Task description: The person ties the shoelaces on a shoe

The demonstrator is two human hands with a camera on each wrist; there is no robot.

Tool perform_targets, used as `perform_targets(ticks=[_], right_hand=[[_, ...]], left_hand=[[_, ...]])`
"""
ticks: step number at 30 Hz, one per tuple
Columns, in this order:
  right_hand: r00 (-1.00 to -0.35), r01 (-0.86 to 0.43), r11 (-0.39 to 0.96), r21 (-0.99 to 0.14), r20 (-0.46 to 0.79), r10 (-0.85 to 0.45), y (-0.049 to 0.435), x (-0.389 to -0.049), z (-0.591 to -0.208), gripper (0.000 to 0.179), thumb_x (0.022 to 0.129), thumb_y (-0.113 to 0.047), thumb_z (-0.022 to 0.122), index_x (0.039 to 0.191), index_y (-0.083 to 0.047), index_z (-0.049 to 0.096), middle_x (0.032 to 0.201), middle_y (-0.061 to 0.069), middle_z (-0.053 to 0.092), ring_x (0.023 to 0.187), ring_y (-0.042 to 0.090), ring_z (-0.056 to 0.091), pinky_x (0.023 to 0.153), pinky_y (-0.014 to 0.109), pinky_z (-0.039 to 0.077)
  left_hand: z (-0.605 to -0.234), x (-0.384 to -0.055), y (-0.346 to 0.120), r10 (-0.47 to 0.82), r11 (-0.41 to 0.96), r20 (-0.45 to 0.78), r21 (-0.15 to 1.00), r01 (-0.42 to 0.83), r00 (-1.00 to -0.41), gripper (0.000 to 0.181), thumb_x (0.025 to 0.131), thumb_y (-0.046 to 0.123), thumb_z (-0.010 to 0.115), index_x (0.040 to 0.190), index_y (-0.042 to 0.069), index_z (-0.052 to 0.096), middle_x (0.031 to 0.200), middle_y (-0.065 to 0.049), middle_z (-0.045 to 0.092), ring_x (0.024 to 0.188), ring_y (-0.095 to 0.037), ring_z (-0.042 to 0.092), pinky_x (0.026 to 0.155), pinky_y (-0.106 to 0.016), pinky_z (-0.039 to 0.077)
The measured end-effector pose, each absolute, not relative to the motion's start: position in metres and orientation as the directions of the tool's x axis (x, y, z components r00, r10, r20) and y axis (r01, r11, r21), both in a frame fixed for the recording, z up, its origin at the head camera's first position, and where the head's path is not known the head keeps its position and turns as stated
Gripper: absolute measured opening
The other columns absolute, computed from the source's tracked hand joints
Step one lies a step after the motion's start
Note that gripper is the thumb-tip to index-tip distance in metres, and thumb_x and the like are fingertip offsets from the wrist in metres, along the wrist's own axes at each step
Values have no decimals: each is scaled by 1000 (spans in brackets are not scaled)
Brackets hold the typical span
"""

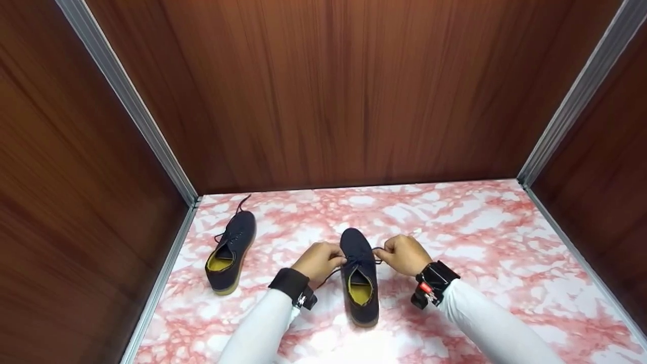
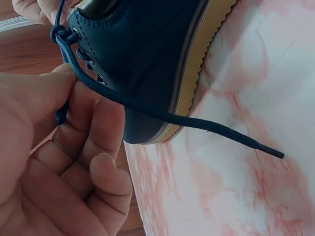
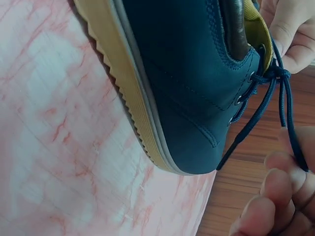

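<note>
A dark navy lace-up shoe (image 1: 365, 311) with a yellow lining stands on the table between the two hands, toe pointing away. Its laces cross in a knot (image 2: 60, 34) over the top eyelets. My left hand (image 1: 319, 262) pinches a lace loop between thumb and forefinger at the shoe's left side, and a loose lace end (image 2: 216, 128) trails past those fingers. On the right side, my right hand (image 1: 406, 254) grips another loop of lace (image 3: 291, 123) with its fingertips. A second free lace end (image 3: 246, 130) hangs beside that loop.
The matching navy shoe (image 1: 245, 230) stands at the left, its lace (image 1: 242, 203) stretching toward the back wall. Brown wood-look panels (image 1: 323, 101) with grey metal corner strips surround the red-and-white marbled tabletop (image 1: 480, 237).
</note>
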State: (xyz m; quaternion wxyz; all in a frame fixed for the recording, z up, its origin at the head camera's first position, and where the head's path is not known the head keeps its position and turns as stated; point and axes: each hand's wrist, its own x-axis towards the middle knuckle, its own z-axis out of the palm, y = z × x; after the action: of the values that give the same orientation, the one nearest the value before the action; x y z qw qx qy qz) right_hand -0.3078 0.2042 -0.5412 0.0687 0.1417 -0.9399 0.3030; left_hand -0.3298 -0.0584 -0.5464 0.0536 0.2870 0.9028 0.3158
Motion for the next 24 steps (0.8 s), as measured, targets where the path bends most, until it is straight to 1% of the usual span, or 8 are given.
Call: perform_targets(ticks=[4,7,9,14,17,20,24], right_hand=[[-959,-277,794,-541,201,-198,205,-307,-541,58,98,-27,71,47,-21,44,47,-15,36,48,6,36,53,24,28],[-972,-229,801,-554,165,-164,206,-306,-541,58,100,-28,66,46,-22,47,46,-15,42,49,7,41,54,25,32],[-980,-198,810,-553,141,-143,206,-306,-541,56,101,-28,64,47,-22,47,47,-13,44,50,9,43,55,26,34],[-986,-165,829,-535,119,-120,208,-307,-542,48,99,-24,63,54,-20,46,54,-8,42,54,13,43,57,29,34],[-987,-156,833,-531,114,-112,208,-307,-542,45,99,-23,62,57,-20,46,57,-6,43,56,14,45,58,30,36],[-989,-146,836,-529,111,-102,209,-306,-542,46,99,-23,59,55,-20,46,57,-6,44,55,14,46,56,30,36],[-991,-127,842,-524,111,-81,211,-305,-543,49,100,-22,57,52,-21,45,55,-6,45,53,14,47,55,31,36]], left_hand=[[-549,-331,-59,561,634,101,585,506,-821,15,100,21,71,89,12,78,77,8,67,72,-2,53,72,-20,47],[-550,-332,-59,565,631,104,586,509,-819,14,99,20,71,91,11,78,79,4,70,72,-2,52,72,-21,48],[-549,-332,-58,566,627,104,590,508,-818,14,100,20,71,91,11,78,79,3,71,72,-2,52,72,-21,48],[-549,-332,-59,569,623,107,591,513,-815,14,100,20,71,91,11,77,74,9,62,69,-2,50,69,-20,44],[-549,-332,-60,567,626,101,593,507,-817,15,100,21,71,91,11,78,71,12,57,65,-2,48,66,-19,42],[-549,-331,-61,565,629,93,594,501,-820,16,101,22,70,91,11,78,70,12,56,64,-1,47,65,-19,41],[-550,-330,-62,569,629,89,593,502,-818,18,101,22,70,92,9,79,70,11,57,64,-2,48,66,-20,41]])
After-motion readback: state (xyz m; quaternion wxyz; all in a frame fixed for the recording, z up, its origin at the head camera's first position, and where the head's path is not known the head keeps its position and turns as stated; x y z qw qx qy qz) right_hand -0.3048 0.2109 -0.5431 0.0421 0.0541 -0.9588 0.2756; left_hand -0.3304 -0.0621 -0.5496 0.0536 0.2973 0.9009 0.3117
